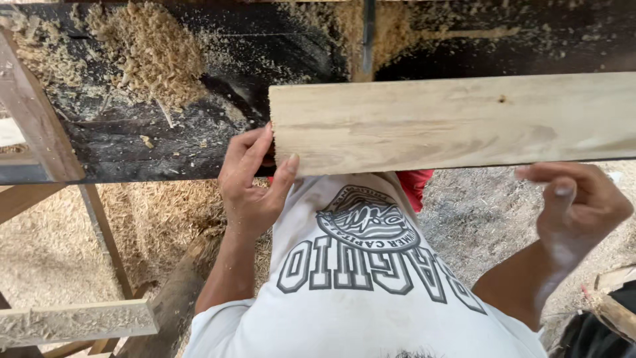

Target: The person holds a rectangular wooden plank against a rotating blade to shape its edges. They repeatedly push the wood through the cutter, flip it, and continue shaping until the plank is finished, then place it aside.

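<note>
- A pale wooden plank [457, 122] lies flat across the dark work table [165, 142], its long side running left to right; its squared left end sits near the middle of the view and its right part runs out past the frame edge.
- The left hand [250, 179] grips the plank's left end; fingers curl up against the end face and the thumb presses on the near edge, so the hand is closed on the wood.
- The right hand [578, 205] hovers just below the plank's near edge, fingers loosely spread and half curled, holding nothing; whether a fingertip touches the wood cannot be told.
- A narrow upright saw blade [368, 36] stands in the table just behind the plank, near its left end.
- Sawdust [149, 53] is heaped on the table's far left; more covers the ground below.
- A rough wooden frame [36, 113] stands at the left; a lighter board [76, 321] lies low in the left corner.
- The person's white printed shirt [358, 285] fills the lower centre.
</note>
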